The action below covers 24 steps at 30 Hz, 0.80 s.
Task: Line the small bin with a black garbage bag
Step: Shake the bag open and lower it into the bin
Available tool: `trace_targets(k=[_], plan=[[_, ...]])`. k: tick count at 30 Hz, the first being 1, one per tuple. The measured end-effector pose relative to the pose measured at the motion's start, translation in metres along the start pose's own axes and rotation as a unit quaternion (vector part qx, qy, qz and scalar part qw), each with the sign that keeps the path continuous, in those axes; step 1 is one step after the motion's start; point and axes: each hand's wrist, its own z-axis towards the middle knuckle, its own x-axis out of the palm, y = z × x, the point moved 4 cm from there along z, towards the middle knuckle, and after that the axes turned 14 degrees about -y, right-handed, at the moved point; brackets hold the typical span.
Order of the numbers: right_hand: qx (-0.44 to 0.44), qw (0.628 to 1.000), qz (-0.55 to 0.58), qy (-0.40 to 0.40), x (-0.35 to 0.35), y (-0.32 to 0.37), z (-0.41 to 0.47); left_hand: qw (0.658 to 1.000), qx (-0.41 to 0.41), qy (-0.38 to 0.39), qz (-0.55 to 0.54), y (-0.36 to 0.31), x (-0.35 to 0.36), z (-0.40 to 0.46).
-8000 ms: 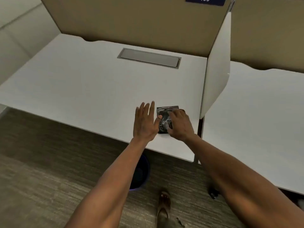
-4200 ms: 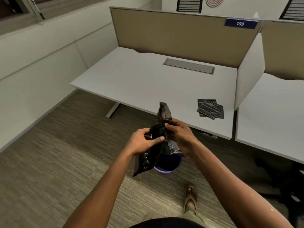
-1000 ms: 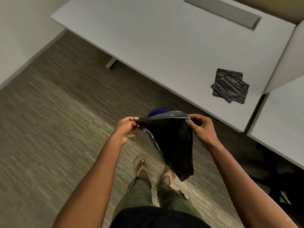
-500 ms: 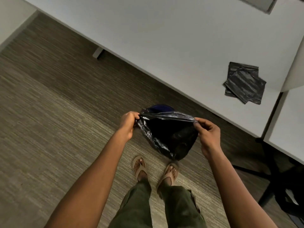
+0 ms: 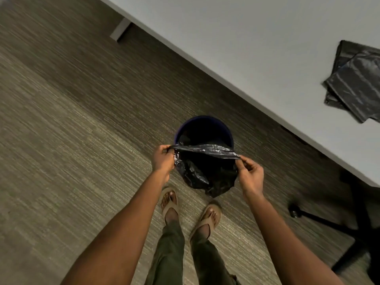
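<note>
A small round dark blue bin [image 5: 186, 125] stands on the carpet just in front of the desk edge. Its dark inside shows from above. A black garbage bag [image 5: 207, 171] hangs over the bin's near side, its top edge stretched flat between my hands. My left hand [image 5: 163, 159] pinches the left end of that edge. At the right end, my right hand [image 5: 250, 174] pinches it between thumb and fingers. The bag's crumpled lower part dangles over the bin's near rim and hides it.
A white desk [image 5: 257, 48] runs across the upper right, with a pile of folded black bags [image 5: 353, 83] on it. A desk leg [image 5: 120, 30] stands at the upper left. A black chair base [image 5: 333, 223] with a caster sits at the right. My sandalled feet [image 5: 189, 208] stand just behind the bin.
I have leaned further over the bin, so its whole opening now shows. The bag held between my hands has dropped lower and closer to the bin's rim.
</note>
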Motion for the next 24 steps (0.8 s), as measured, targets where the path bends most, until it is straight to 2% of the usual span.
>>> trace_targets(k=[5,8,10,13,16,20,22,24], plan=[[0.004,1.000,0.019,-0.004,0.014,-0.026,0.030,0.992,0.056,-0.116,-0.017,0.023,0.014,0.023],[0.032,0.999,-0.004,-0.024,0.031,-0.035,0.061,0.990,0.093,-0.107,0.018,0.015,0.032,0.041],[0.040,0.997,-0.061,-0.035,0.047,-0.035,0.087,0.985,0.131,-0.095,0.057,0.001,0.045,0.058],[-0.085,0.989,-0.102,-0.073,0.073,-0.022,0.123,0.980,0.175,-0.059,0.078,-0.017,0.063,0.089],[-0.185,0.975,-0.108,-0.066,0.094,-0.022,0.148,0.972,0.205,-0.038,0.105,-0.025,0.079,0.118],[-0.352,0.915,-0.199,-0.001,0.112,-0.032,0.163,0.957,0.220,-0.055,0.180,-0.020,0.099,0.158],[-0.397,0.888,-0.229,0.037,0.118,-0.038,0.164,0.934,0.258,-0.045,0.243,-0.015,0.109,0.171],[-0.409,0.873,-0.257,0.064,0.126,-0.045,0.170,0.896,0.342,-0.051,0.277,-0.013,0.114,0.174]])
